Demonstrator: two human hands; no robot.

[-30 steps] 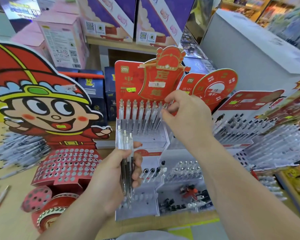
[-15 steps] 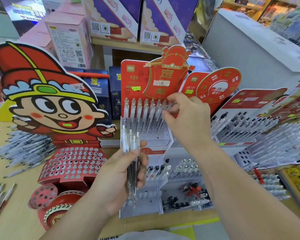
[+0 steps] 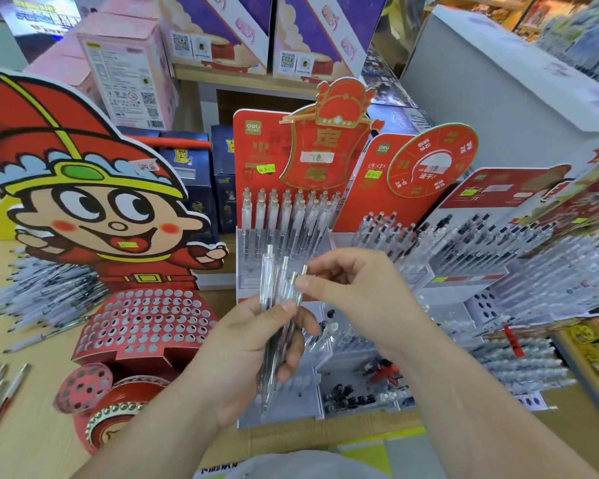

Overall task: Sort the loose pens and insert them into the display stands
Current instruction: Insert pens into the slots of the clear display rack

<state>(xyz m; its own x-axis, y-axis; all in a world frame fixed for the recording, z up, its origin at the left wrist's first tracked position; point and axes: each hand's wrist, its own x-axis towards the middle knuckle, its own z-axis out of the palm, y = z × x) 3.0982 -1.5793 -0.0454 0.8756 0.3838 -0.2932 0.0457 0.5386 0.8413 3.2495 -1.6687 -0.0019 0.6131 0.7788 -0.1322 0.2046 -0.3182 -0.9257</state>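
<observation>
- Plainly, the left hand (image 3: 242, 354) is wrapped round a bundle of clear pens (image 3: 274, 305), with the thumb across the front and the fingers curled behind. It holds them upright, click ends up, probably so that they can be taken off one at a time.
- At three o'clock of the bundle, the right hand (image 3: 360, 295) has thumb and forefinger closed on the top of the outermost pen (image 3: 300, 288). Its other fingers are loosely curled and hold nothing. It looks set to draw that pen out.
- At twelve o'clock of the hands stands the red-backed display stand (image 3: 256, 157). Rows of gold-tipped pens (image 3: 284, 216) stand upright in its clear tiers. The held pens look like the same kind, so this is the likely destination.
- At nine o'clock a heap of loose pens (image 3: 45, 295) lies on the wooden counter (image 3: 21, 426), beside the cartoon-figure stand (image 3: 142, 326), whose perforated skirt is made to take pens.
- At three o'clock, further pen stands (image 3: 498, 243) are packed with pens.
</observation>
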